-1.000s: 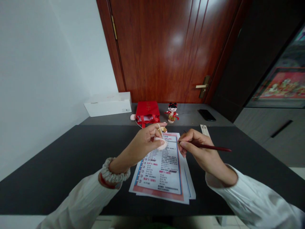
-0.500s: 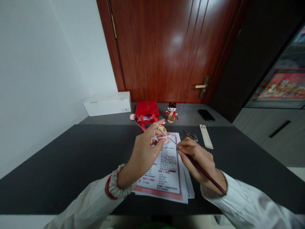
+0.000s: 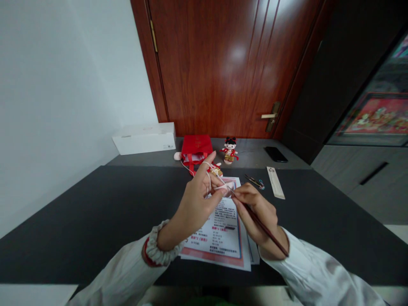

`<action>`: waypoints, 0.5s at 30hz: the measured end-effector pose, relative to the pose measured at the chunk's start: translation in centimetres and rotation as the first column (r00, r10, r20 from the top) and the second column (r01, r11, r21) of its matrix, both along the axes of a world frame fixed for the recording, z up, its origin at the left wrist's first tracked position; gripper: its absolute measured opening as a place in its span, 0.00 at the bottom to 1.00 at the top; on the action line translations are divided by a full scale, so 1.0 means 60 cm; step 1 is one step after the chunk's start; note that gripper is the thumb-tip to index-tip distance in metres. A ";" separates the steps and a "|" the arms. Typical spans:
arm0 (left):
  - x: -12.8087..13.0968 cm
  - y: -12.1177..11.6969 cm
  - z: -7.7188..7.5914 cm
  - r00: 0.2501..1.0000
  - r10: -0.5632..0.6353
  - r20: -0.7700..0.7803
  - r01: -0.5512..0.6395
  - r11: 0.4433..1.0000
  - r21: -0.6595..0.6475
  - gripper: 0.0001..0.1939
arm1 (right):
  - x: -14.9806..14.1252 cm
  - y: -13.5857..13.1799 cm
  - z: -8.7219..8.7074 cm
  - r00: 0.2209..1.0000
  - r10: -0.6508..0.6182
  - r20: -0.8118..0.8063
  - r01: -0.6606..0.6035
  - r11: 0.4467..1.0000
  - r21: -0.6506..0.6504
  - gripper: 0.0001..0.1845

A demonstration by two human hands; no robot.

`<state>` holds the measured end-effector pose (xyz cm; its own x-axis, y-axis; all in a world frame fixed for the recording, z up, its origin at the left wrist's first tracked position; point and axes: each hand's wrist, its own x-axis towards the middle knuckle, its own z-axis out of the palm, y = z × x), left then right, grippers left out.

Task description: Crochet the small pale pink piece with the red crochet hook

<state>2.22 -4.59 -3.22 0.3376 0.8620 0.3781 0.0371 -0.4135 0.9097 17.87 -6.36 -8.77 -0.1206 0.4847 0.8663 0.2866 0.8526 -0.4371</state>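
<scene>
My left hand (image 3: 199,195) pinches a small pale pink crochet piece (image 3: 228,187) between thumb and fingers. Pink yarn (image 3: 208,166) loops over its raised index finger. In my right hand (image 3: 256,212) is a crochet hook (image 3: 266,229) with a dark brown handle, gripped like a pen; its thin metal tip meets the crochet piece. Both hands hover over printed sheets (image 3: 223,238). Behind the left fingers lies a small doll-like figure in red and gold (image 3: 216,171), partly hidden.
At the back stand a white box (image 3: 145,139), a red bag (image 3: 196,146) beside a pale yarn ball (image 3: 177,156), and a crocheted doll (image 3: 229,151). Toward the right lie small scissors or snips (image 3: 254,181), a white packet (image 3: 276,182) and a black phone (image 3: 276,154).
My right hand has moved left, bringing the hook tip closer to the crochet piece. The left index finger has lifted and straightened, with the yarn still round it.
</scene>
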 end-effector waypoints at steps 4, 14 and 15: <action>-0.006 0.005 0.003 0.988 -0.097 0.118 0.110 0.988 -0.107 0.44 | -0.005 0.011 0.002 0.914 0.130 -0.385 -0.245 0.933 -0.265 0.03; -0.169 0.085 0.038 0.869 -0.494 -0.037 0.467 0.842 -0.269 0.44 | 0.032 0.028 0.011 0.832 0.171 -0.528 -0.385 0.864 -0.326 0.07; -0.187 0.092 0.039 0.932 -0.351 -0.092 0.324 0.919 -0.225 0.42 | 0.035 0.029 0.010 0.839 0.166 -0.517 -0.383 0.856 -0.346 0.07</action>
